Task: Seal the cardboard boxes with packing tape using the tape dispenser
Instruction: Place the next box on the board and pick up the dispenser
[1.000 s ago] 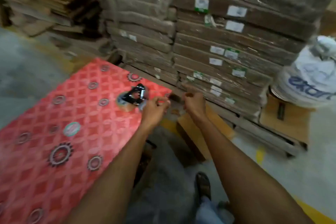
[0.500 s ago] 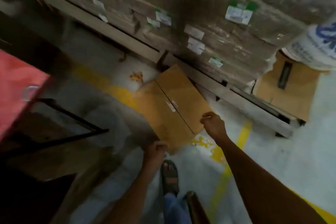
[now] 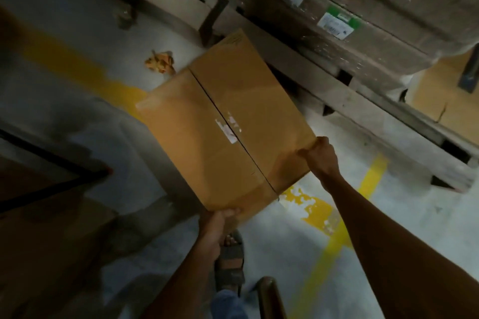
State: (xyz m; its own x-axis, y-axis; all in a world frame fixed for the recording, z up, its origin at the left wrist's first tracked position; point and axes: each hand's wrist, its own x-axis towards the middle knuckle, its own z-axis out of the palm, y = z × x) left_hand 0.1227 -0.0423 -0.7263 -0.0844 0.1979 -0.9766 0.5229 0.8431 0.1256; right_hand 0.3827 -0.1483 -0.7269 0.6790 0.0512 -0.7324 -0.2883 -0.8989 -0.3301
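Several wrapped stacks on a pallet fill the top. Just beside the pallet, over the yellow-lined floor, is the cardboard box, flaps closed. The fingers of the left hand clasp its near corner; those of the right hand clasp its right corner. A crumpled scrap lies nearby.

Cardboard box between the left hand (near corner) and right hand, pallet behind it

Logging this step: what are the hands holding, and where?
Both hold the closed brown cardboard box: left hand at its near corner, right hand at its right corner.
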